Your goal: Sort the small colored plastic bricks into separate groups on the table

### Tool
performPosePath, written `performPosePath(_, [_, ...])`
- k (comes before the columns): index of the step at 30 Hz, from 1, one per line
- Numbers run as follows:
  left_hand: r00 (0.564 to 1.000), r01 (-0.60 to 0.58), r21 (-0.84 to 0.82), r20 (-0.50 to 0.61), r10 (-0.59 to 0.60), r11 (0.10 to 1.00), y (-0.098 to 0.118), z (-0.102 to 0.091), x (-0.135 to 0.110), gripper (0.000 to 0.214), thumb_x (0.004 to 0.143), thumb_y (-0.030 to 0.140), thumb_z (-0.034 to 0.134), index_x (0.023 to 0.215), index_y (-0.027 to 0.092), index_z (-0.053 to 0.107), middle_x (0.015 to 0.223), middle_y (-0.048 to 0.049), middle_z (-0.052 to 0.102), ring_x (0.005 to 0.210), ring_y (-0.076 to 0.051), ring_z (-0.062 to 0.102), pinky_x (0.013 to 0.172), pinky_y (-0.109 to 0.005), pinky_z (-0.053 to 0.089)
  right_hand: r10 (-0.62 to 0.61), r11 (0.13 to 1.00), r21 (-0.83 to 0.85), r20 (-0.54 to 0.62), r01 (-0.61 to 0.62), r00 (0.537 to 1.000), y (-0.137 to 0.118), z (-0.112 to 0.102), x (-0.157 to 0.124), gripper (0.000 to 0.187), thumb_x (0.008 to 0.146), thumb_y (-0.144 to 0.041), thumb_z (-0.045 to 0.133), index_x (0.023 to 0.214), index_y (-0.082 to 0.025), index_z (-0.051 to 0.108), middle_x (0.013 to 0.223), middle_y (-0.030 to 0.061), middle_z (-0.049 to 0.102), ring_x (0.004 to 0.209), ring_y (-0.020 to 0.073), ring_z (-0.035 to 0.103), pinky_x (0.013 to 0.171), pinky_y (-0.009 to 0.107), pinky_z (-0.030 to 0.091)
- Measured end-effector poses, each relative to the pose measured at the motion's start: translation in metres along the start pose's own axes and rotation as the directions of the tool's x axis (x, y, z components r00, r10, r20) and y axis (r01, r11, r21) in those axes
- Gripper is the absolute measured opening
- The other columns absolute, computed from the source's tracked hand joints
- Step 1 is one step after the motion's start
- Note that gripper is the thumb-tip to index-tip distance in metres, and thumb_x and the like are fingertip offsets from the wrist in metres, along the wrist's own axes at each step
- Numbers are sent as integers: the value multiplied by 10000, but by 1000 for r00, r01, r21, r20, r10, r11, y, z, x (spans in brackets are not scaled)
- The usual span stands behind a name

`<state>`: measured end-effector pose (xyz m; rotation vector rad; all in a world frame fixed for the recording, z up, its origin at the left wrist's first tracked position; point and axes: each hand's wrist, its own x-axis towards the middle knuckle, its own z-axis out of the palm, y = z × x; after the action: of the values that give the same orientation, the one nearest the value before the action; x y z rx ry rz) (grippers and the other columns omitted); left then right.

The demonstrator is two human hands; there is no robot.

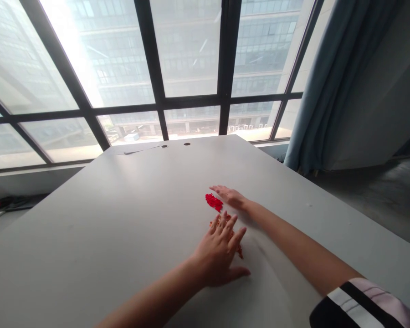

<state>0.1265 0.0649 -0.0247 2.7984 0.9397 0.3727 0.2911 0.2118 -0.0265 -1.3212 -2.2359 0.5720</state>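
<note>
a patch of red crumbs [213, 202] is lying on the pale grey table [123, 255] just right of centre in the frame, its long axis running from upper left to lower right. directly below it, orange crumbs [239, 251] are forming a looser band toward the lower right, partly hidden by the left hand [218, 255], and i cannot tell whether the two patches are touching. the left hand is the nearer one to the orange crumbs, spreading palm down over them with its fingers apart and its thumb pointing right, pinching nothing that shows. the right hand [229, 197] is resting palm down at the end of an arm lying across the table from the lower right, its fingers flat and close together. it is the nearer hand to the red crumbs, sitting just beside them with nothing standing between. a dark striped sleeve [362, 305] is showing in the lower right corner. toward the far table edge, a small round hole [164, 146] is sitting at upper centre, while a large window [187, 54] is filling the top of the frame and a blue-grey curtain [314, 105] is hanging at upper right.
</note>
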Motion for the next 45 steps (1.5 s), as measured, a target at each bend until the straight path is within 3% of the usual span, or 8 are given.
performPosePath(9, [946,-236,91,-208,250,967,-1,-8,-39,308,922,266,469,1183,154,585,1238,-123,651,1219,-256,563,1050,-406,453,-193,948,287,175,138,965,-40,13,-41,302,973,-403,521,1112,-176,664,1245,89,642,1157,231,595,1005,475,469])
performPosePath(11, [954,-165,84,-238,180,983,-6,-10,-47,275,907,262,468,1129,187,612,1176,-97,680,1105,-228,620,985,-387,495,-159,937,333,146,103,976,-44,12,-61,472,1000,-502,366,1036,-206,731,1222,65,689,1187,216,601,1065,421,436])
performPosePath(15, [959,154,41,-246,-140,987,-33,-18,-42,302,936,313,420,1144,206,611,1262,-118,633,1161,-248,594,1001,-428,475,63,928,369,-43,-43,997,-46,11,-104,635,983,-590,226,1222,-207,673,1358,68,613,1300,231,524,1146,428,344])
performPosePath(21, [918,377,13,-136,-372,926,-98,-21,4,674,938,437,398,1466,32,291,1548,-260,288,1475,-391,146,1170,-580,201,379,889,370,-267,-269,886,-48,36,-150,660,934,-616,311,1393,-190,519,1545,105,381,1462,266,270,1209,505,180])
performPosePath(26, [954,298,-24,48,-296,954,-108,-15,18,682,935,465,363,1488,72,295,1582,-190,227,1483,-327,119,1196,-519,182,426,872,384,-292,-303,856,-53,56,-128,613,936,-550,341,1399,-183,507,1534,107,399,1458,262,282,1210,485,208])
performPosePath(31, [974,211,-92,103,-201,973,-83,-21,-23,623,972,438,320,1502,110,311,1577,-123,260,1482,-248,172,1216,-423,200,401,872,413,-294,-263,868,-67,70,-88,577,952,-483,333,1381,-142,511,1513,132,426,1441,259,320,1207,476,221])
performPosePath(38, [976,215,-134,9,-216,967,-66,-34,-105,586,1000,415,318,1544,232,200,1574,-61,291,1465,-262,244,1189,-481,275,351,860,470,-260,-200,899,-110,104,-55,481,997,-439,321,1359,-205,534,1450,118,502,1393,271,392,1170,490,302])
performPosePath(45, [947,271,76,-198,-252,960,-60,-29,-143,716,957,460,454,1555,213,147,1578,-119,276,1459,-324,242,1156,-533,325,312,854,493,-235,-164,921,-154,131,-21,300,958,-349,565,1218,-201,588,1268,91,589,1055,212,612,896,432,533])
